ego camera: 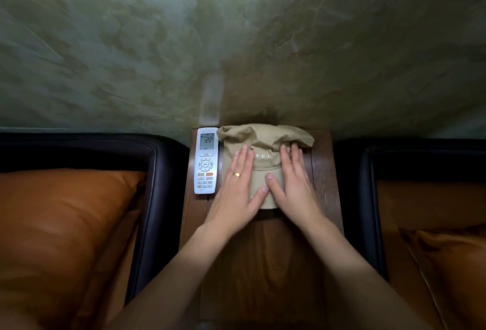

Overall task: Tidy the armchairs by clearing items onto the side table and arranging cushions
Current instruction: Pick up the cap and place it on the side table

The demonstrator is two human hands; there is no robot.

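A tan cap [265, 143] lies flattened on the dark wooden side table [263, 264], its brim toward me. My left hand [235, 190], with a gold ring, lies flat on the cap's left side, fingers straight. My right hand [294, 185] lies flat on its right side, and the two thumbs nearly meet over the brim. A white remote control [206, 161] showing 22 rests on the table just left of the cap, beside my left hand.
The table stands between two black-framed armchairs. An orange cushion [60, 224] fills the left chair's seat, and another orange cushion [452, 264] lies in the right chair. A mottled green-grey wall [236, 40] rises right behind the table.
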